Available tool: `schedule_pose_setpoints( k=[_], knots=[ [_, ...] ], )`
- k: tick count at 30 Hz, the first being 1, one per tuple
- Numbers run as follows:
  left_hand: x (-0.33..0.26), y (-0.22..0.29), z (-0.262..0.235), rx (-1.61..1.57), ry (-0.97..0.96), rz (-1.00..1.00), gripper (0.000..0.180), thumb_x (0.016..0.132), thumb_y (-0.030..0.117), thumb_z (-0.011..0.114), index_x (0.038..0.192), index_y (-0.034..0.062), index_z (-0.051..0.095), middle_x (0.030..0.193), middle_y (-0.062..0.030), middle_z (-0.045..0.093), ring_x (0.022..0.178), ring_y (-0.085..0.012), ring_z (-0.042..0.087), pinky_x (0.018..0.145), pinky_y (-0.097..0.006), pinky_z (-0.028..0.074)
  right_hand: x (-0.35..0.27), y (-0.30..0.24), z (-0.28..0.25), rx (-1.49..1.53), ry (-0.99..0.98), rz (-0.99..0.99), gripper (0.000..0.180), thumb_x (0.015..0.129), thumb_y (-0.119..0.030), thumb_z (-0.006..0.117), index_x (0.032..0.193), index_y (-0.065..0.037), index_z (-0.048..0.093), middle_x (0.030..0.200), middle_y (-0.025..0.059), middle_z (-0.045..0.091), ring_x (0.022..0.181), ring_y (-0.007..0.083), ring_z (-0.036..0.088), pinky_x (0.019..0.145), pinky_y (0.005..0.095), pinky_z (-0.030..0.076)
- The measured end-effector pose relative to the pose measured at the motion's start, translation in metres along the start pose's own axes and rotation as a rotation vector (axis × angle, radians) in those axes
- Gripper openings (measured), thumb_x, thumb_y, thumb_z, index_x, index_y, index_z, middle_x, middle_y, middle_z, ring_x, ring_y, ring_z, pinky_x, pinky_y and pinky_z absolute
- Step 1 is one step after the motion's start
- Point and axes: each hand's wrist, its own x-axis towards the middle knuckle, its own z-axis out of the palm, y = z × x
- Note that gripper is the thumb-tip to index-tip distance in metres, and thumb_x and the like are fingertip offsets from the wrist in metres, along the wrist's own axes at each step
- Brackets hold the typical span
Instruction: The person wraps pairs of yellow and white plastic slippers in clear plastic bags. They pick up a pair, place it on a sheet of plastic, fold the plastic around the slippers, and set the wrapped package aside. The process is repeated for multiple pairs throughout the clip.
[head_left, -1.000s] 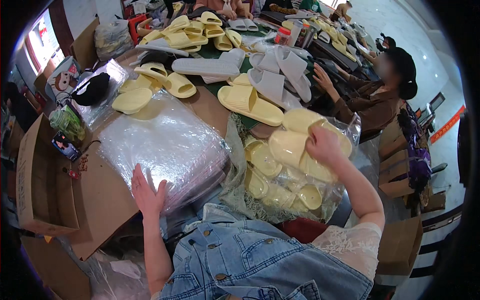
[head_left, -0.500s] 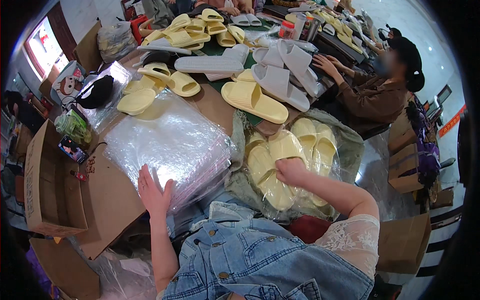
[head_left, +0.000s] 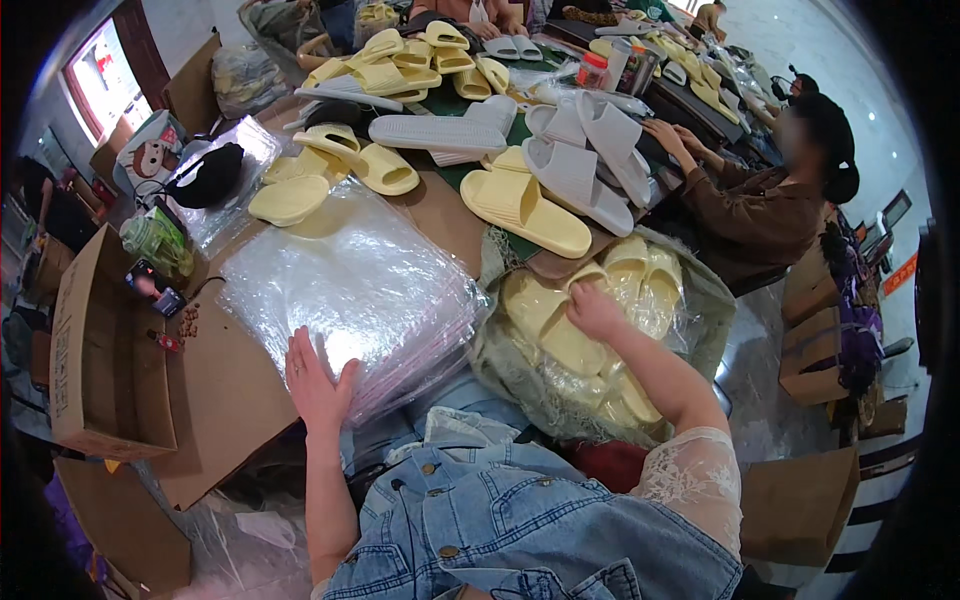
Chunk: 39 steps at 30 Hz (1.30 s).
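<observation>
My left hand [head_left: 318,382] lies flat with fingers stretched on the near edge of a stack of clear plastic bags [head_left: 335,270]. Over on the right, my right hand [head_left: 598,312] is closed at a yellow slipper [head_left: 540,308] wrapped in clear plastic. It appears to grip the slipper's strap or its wrapping; my fingertips are partly hidden. This slipper rests with more bagged yellow slippers [head_left: 638,285] inside an open greenish woven sack [head_left: 715,325]. Loose yellow slippers [head_left: 525,212] sit on the table just beyond the sack.
Grey slippers [head_left: 575,180] and a heap of yellow slippers [head_left: 400,70] cover the far table. At left stand a cardboard box [head_left: 110,370], a phone [head_left: 153,290] and a green-filled bag [head_left: 157,243]. A co-worker in brown [head_left: 740,210] sits at right.
My right hand has moved slightly up and to the right, and the bagged slippers under it have shifted within the sack. The view has shifted slightly; my left hand stays on the plastic bags.
</observation>
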Motion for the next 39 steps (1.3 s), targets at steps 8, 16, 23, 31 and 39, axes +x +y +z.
schedule_pose_setpoints(
  k=[8,16,23,31,39],
  knots=[
    [0.000,0.003,-0.002,-0.009,0.001,0.001,0.096,0.083,0.041,0.075,0.156,0.0005,0.027,0.155,-0.0245,0.040,0.145,-0.0417,0.034,0.121,-0.050,0.025,0.029,-0.009,-0.040,-0.009,-0.298,0.052,0.043,0.089,-0.038,0.061,0.109,0.000,0.067,0.107,0.0232,0.069,0.105,0.0376,0.066,0.088,0.0480,0.054],
    [-0.002,-0.001,0.001,0.031,0.001,0.021,0.097,0.086,0.051,0.072,0.156,0.0004,0.028,0.155,-0.0247,0.040,0.146,-0.0416,0.033,0.121,-0.050,0.024,0.111,0.081,-0.120,0.190,0.604,0.391,0.039,0.085,-0.035,0.074,0.115,-0.011,0.073,0.103,0.0123,0.073,0.107,0.0300,0.068,0.089,0.0418,0.054],
    [0.001,0.003,-0.003,0.046,-0.021,-0.018,0.096,0.086,0.054,0.070,0.155,0.0005,0.030,0.155,-0.0260,0.040,0.146,-0.0420,0.034,0.121,-0.051,0.025,0.205,0.139,-0.110,1.013,0.681,0.377,0.038,0.087,-0.026,0.076,0.113,0.001,0.070,0.099,0.0052,0.072,0.093,0.0177,0.065,0.081,0.0327,0.049],
    [-0.003,0.002,-0.002,0.042,0.010,-0.021,0.097,0.085,0.056,0.072,0.154,0.0001,0.032,0.153,-0.0261,0.042,0.145,-0.0430,0.035,0.119,-0.051,0.028,0.214,0.065,-0.192,1.441,0.847,0.081,0.012,0.095,-0.018,0.071,0.096,-0.006,0.067,0.082,-0.0031,0.062,0.071,0.0063,0.053,0.067,0.0260,0.043],
    [0.000,0.003,0.000,0.022,0.007,-0.011,0.098,0.085,0.059,0.070,0.152,-0.0017,0.034,0.153,-0.0252,0.042,0.146,-0.0411,0.034,0.120,-0.051,0.027,0.130,-0.107,-0.272,1.359,0.753,-0.148,0.022,0.094,-0.023,0.074,0.100,-0.007,0.060,0.077,-0.0050,0.057,0.058,0.0043,0.046,0.052,0.0205,0.036]
  ],
)
